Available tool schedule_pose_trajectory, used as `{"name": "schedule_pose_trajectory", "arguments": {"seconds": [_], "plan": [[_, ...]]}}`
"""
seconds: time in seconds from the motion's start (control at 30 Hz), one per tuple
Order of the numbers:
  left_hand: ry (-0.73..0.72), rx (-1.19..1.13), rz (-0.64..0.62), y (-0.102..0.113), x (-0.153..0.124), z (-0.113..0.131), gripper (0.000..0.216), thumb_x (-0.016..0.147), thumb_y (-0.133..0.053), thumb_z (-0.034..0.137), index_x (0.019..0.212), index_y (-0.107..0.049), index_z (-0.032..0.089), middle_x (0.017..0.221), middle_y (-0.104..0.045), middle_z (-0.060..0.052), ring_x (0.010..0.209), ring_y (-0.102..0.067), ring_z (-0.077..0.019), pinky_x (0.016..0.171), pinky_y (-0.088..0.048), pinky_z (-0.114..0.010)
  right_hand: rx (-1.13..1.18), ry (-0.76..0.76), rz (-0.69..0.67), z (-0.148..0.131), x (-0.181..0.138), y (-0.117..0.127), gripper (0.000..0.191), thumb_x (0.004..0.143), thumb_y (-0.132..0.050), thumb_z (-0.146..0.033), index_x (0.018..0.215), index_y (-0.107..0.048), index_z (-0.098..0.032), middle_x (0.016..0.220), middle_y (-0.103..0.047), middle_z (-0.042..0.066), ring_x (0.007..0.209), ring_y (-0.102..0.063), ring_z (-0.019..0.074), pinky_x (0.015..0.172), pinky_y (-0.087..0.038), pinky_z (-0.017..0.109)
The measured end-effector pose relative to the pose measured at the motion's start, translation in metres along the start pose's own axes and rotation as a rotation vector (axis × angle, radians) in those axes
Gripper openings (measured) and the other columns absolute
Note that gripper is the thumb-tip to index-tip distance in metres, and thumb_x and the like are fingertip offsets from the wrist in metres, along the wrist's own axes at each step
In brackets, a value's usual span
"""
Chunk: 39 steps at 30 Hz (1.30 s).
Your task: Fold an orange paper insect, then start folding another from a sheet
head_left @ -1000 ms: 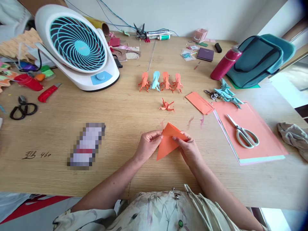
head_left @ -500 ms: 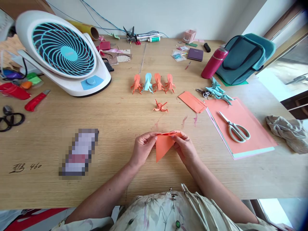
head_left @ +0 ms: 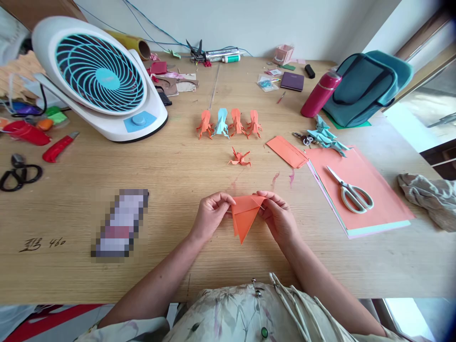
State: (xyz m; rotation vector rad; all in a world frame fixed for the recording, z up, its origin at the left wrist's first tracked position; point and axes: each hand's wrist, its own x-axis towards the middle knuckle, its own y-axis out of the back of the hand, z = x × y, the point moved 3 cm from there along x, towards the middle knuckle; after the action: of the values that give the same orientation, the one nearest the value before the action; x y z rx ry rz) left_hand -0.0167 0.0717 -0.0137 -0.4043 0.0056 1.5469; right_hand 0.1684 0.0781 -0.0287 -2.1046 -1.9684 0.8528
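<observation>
Between my two hands is a folded piece of orange origami paper (head_left: 245, 213), its point hanging down toward me and a crease band across its top. My left hand (head_left: 213, 214) pinches the upper left corner between thumb and fingers. At the upper right corner, my right hand (head_left: 280, 216) grips the paper the same way. Beyond the hands lies a small orange folded-paper figure (head_left: 240, 157) with thin legs. Behind it stand several finished paper figures in a row, orange ones (head_left: 205, 123) and a light blue one (head_left: 221, 122).
On the right, white-handled scissors (head_left: 352, 192) rest on stacked coloured sheets (head_left: 381, 204), near orange paper strips (head_left: 287, 151) and blue paper figures (head_left: 328, 137). A pink bottle (head_left: 320, 94) stands by a teal bag (head_left: 363, 88). At left are a fan (head_left: 107, 80), a phone (head_left: 121, 223), a red cutter (head_left: 59, 148) and black scissors (head_left: 21, 175).
The orange paper has turned in my hands; a folded band and a second lower point now show. My right hand has shifted slightly right. The whole view has moved a little.
</observation>
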Motion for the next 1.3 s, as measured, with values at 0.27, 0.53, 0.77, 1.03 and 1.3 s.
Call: {"name": "schedule_pose_trajectory", "arguments": {"seconds": [0.27,0.53,0.77,1.03,1.3], "plan": [[0.025,0.011,-0.084,-0.001,-0.002,0.002,0.029,0.076,-0.077,0.036,0.082,-0.054,0.019,0.079,-0.065,0.002,0.073,-0.064,-0.0120,0.060,-0.053,-0.019,-0.123,0.179,-0.010,-0.005,0.000,0.001,0.005,0.077,-0.076,-0.031,0.076,-0.079,-0.027,0.095,-0.076,0.002,0.089,-0.062,0.0174,0.077,-0.048,0.029],[0.044,-0.108,-0.022,0.001,0.002,-0.001,0.046,0.069,-0.084,0.031,0.103,-0.055,0.020,0.091,-0.071,-0.002,0.080,-0.068,-0.0149,0.065,-0.056,-0.023,-0.151,0.173,-0.056,-0.009,-0.003,-0.002,0.033,0.086,-0.072,-0.037,0.118,-0.069,-0.032,0.110,-0.071,0.002,0.091,-0.063,0.0158,0.082,-0.051,0.030],[-0.015,-0.183,0.120,0.006,0.004,0.003,0.050,0.067,-0.085,0.032,0.104,-0.054,0.020,0.096,-0.072,-0.003,0.085,-0.071,-0.0177,0.071,-0.059,-0.030,-0.346,0.011,-0.253,-0.003,-0.013,-0.019,0.043,0.078,-0.077,-0.052,0.110,-0.068,-0.025,0.091,-0.071,0.003,0.075,-0.061,0.0169,0.064,-0.048,0.027],[-0.075,-0.196,0.166,0.009,0.003,0.003,0.050,0.069,-0.085,0.031,0.108,-0.056,0.020,0.096,-0.072,-0.003,0.088,-0.071,-0.0182,0.073,-0.059,-0.030,-0.506,0.027,-0.224,0.004,-0.012,-0.017,0.043,0.072,-0.079,-0.057,0.065,-0.058,-0.020,0.054,-0.046,-0.005,0.050,-0.033,0.0094,0.048,-0.023,0.026],[0.039,-0.169,-0.101,-0.003,0.002,-0.006,0.040,0.071,-0.085,0.037,0.102,-0.073,0.015,0.100,-0.078,-0.009,0.093,-0.072,-0.0225,0.082,-0.055,-0.030,-0.484,0.015,-0.215,0.004,-0.011,-0.017,0.046,0.068,-0.083,-0.057,0.062,-0.054,-0.021,0.053,-0.044,-0.005,0.049,-0.030,0.0092,0.047,-0.021,0.026]]}}
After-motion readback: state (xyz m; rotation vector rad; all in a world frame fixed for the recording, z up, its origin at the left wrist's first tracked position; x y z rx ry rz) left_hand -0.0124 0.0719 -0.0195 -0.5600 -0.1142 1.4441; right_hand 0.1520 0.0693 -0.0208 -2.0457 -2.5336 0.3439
